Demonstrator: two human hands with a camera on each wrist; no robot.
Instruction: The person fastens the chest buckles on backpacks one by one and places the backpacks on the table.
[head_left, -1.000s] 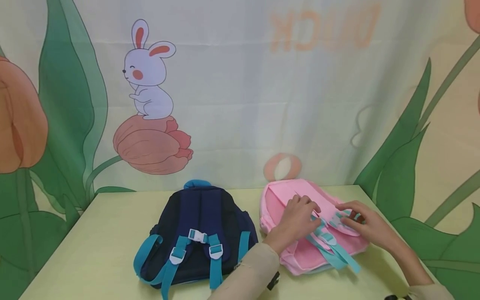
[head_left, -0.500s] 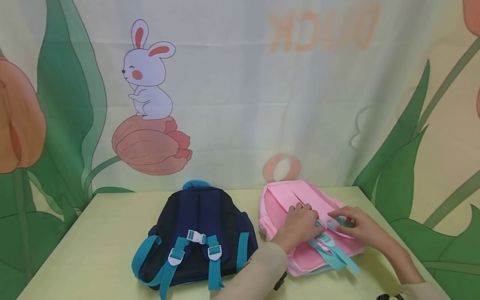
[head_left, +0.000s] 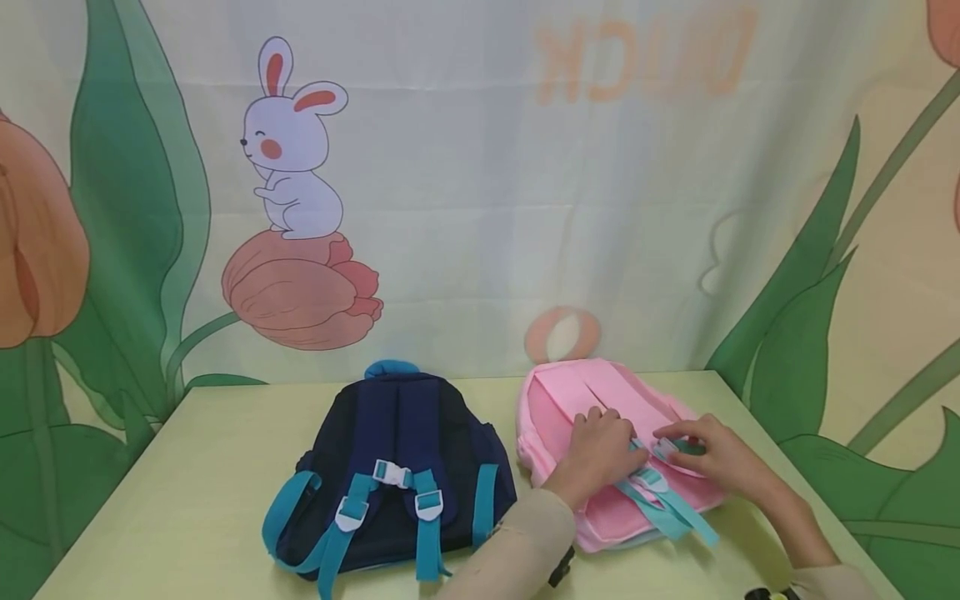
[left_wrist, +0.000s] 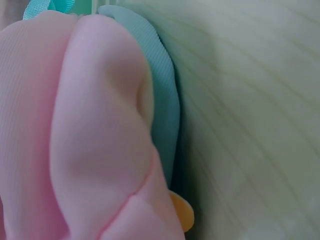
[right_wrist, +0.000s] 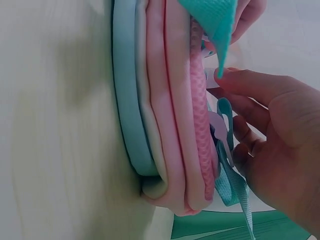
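Observation:
A pink backpack (head_left: 555,396) lies on the table with its shoulder straps facing up. My left hand (head_left: 600,450) rests over its middle, thumb and fingers pinching a teal strap (head_left: 636,446); its fingertips are partly hidden. Opposite it, my right hand (head_left: 712,454) pinches a white buckle piece (head_left: 664,448) on the other strap. In the right wrist view the right thumb and forefinger (right_wrist: 250,85) close on that pale piece beside the bag's pink mesh back (right_wrist: 199,120). The left wrist view shows only the bag's soft pink side (left_wrist: 100,125) and pale blue front edge (left_wrist: 162,75).
A dark navy backpack (head_left: 337,450) lies left of the pink one, its white chest buckle (head_left: 392,473) fastened across two blue straps. Loose teal strap ends (head_left: 678,512) hang over the pink bag's lower part. A printed curtain (head_left: 465,208) stands behind the table (head_left: 202,467).
My right hand has moved left with the buckle piece, closer to my left hand. The left hand has sunk slightly lower over the pink backpack. The navy backpack stays put.

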